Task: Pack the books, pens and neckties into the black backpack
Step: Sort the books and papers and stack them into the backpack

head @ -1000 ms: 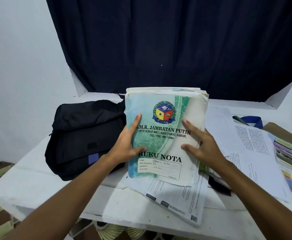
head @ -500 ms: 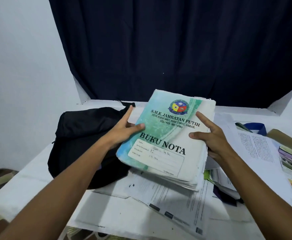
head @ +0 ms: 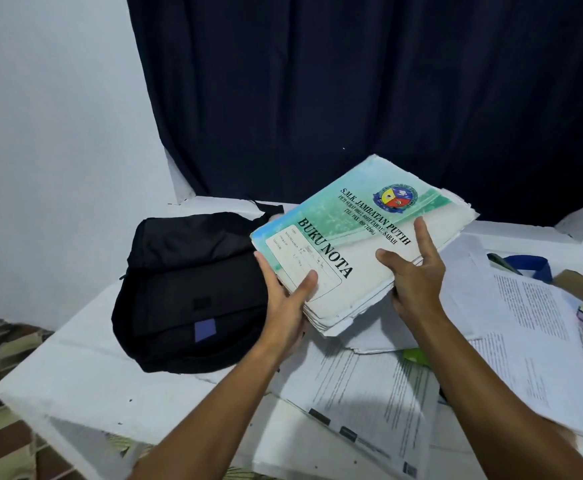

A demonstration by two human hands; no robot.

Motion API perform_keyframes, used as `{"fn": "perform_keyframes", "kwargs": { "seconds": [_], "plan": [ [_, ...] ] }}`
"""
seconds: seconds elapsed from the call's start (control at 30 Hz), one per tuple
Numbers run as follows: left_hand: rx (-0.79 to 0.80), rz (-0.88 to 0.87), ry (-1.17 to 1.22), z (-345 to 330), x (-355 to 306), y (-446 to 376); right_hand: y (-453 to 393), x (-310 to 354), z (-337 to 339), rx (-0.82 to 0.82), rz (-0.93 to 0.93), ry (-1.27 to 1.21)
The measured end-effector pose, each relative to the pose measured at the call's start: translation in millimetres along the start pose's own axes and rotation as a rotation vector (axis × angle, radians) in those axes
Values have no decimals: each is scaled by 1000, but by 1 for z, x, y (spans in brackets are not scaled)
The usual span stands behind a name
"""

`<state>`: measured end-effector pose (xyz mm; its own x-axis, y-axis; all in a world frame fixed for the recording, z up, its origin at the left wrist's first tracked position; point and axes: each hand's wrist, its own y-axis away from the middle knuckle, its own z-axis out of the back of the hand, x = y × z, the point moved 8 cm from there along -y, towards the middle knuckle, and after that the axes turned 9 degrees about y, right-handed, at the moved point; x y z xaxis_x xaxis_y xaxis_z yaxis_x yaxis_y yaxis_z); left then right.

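2 hands hold a stack of notebooks above the table.

The left hand [head: 284,299] grips the near-left corner of the notebook stack [head: 362,244], thumb on the cover; the right hand [head: 413,271] clasps its right edge, fingers spread. The stack tilts, raised beside the black backpack [head: 186,292], which lies on the white table [head: 75,375] among loose papers [head: 525,323].

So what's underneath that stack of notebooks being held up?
Below the stack of notebooks, held by the left hand and right hand, lie printed papers on the white table, with a green scrap peeking out. Whatever lies directly beneath the stack is covered.
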<state>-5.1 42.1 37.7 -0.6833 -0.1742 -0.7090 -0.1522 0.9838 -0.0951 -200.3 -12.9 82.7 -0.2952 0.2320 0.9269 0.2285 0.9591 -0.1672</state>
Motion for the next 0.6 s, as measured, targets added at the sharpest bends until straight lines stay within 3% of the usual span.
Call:
{"fn": "perform_keyframes", "kwargs": {
  "seconds": [0.2, 0.33, 0.47, 0.53, 0.6],
  "plan": [
    [90, -87, 54, 0, -22, -5, 10, 14, -15, 81, 149, 146],
    [55, -92, 178, 6, -41, -7, 17, 19, -25, 193, 249, 166],
    [-24, -28, 278, 34, -51, -11, 15, 4, -11, 169, 71, -234],
    [-21, -7, 303, 46, -55, -8, 9, -7, -3, 164, -146, -498],
    [-14, -6, 307, 56, -60, -3, 6, -23, -1, 161, -376, -566]
  ]
}}
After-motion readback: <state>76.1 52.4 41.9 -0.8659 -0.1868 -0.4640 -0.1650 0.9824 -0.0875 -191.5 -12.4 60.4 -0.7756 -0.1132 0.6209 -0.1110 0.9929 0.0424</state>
